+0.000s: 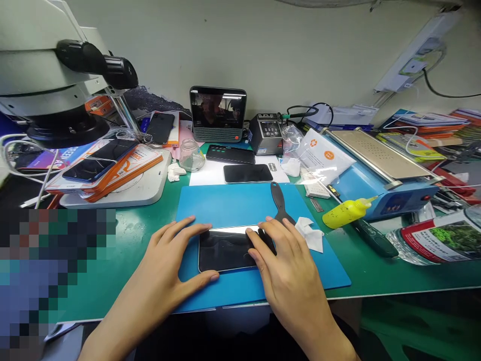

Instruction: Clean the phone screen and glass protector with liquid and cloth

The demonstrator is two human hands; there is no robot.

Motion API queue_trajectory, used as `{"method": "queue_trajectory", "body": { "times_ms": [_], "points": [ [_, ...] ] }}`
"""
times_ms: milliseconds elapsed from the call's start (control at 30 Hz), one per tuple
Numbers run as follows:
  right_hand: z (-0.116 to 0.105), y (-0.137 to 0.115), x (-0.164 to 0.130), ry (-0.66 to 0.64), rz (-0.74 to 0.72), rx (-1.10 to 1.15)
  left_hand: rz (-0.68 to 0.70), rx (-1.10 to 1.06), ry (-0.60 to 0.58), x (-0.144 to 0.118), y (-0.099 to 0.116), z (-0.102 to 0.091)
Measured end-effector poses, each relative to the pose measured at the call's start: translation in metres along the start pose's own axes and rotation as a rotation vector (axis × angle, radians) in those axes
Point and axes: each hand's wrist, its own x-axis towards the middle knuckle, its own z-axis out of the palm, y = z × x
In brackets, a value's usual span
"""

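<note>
A black-screened smartphone [225, 250] lies face up on the blue work mat [225, 203]. My left hand [176, 263] spans its left end, with the index fingertip at the far edge and the thumb at the near edge. My right hand [287, 260] rests over its right end, fingers apart and bent, fingertips on or just above the glass. Whether anything thin lies under those fingers is hidden. Behind my right hand lies a dark plastic scraper [278, 200], its lower part partly covered. A crumpled white tissue [310, 234] sits to the right.
Several phones, including a dark phone [248, 173], lie behind the mat. A microscope [67, 85] overhangs the left. A glass jar [191, 155] and smart display [218, 113] stand at the back. Rightward are a yellow bottle [343, 214], a blue heating plate machine [376, 180] and a labelled bottle [443, 235].
</note>
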Motion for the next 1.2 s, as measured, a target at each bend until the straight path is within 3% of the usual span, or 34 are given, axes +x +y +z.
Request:
{"method": "queue_trajectory", "body": {
  "times_ms": [133,300,433,600,733,833,933,1133,1200],
  "points": [
    [-0.003,0.005,-0.002,-0.011,0.060,0.006,0.012,0.003,0.012,0.000,0.000,-0.001],
    [-0.017,0.045,-0.018,0.141,0.268,-0.144,0.004,0.005,0.015,-0.001,-0.002,0.001],
    [-0.023,0.066,-0.027,0.059,0.262,-0.167,0.003,0.008,0.021,-0.002,-0.004,0.002],
    [-0.022,0.041,-0.009,0.178,0.180,0.013,0.015,0.024,0.024,-0.002,-0.004,0.002],
    [-0.014,0.008,0.011,0.023,0.081,0.115,0.041,0.038,0.026,-0.001,-0.003,0.003],
    [-0.005,-0.007,0.020,-0.015,0.053,0.111,0.063,0.038,0.030,-0.001,-0.003,0.004],
    [-0.003,-0.009,0.022,-0.049,0.023,0.126,0.068,0.037,0.031,-0.001,-0.004,0.003],
    [-0.012,0.015,0.015,-0.028,0.025,0.075,0.028,0.032,0.015,-0.001,-0.001,0.000],
    [-0.010,0.009,0.016,-0.038,0.020,0.101,0.032,0.029,0.025,0.000,0.000,0.000]
  ]
}}
